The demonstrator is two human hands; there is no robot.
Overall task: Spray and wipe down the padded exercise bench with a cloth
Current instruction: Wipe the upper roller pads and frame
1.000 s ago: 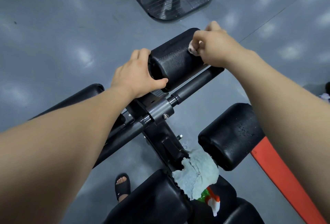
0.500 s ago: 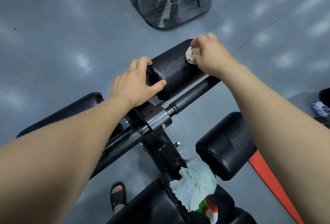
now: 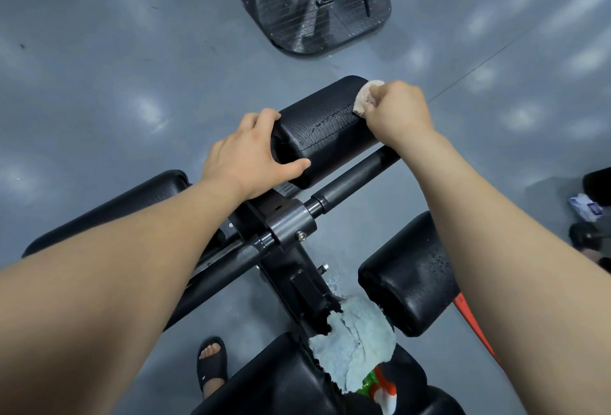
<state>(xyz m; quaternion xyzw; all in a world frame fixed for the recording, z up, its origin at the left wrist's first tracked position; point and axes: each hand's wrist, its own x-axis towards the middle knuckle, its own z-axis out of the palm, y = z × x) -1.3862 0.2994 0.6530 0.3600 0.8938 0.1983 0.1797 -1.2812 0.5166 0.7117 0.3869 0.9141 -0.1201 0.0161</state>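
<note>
Two bare hands are on the far roller pad [image 3: 327, 127] of the black exercise bench [image 3: 287, 233]. Left hand [image 3: 244, 157] wraps the pad's left end, fingers over the far side and thumb on the near face. Right hand [image 3: 396, 110] curls its fingers round a small pinkish cloth [image 3: 365, 99], pressed to the pad's far right end. Nearer, a pale blue towel [image 3: 357, 338] lies draped on the bench, partly over a spray bottle [image 3: 383, 393] with an orange-and-white trigger. A sandalled foot [image 3: 211, 365] stands on the grey floor [image 3: 99, 67].
</note>
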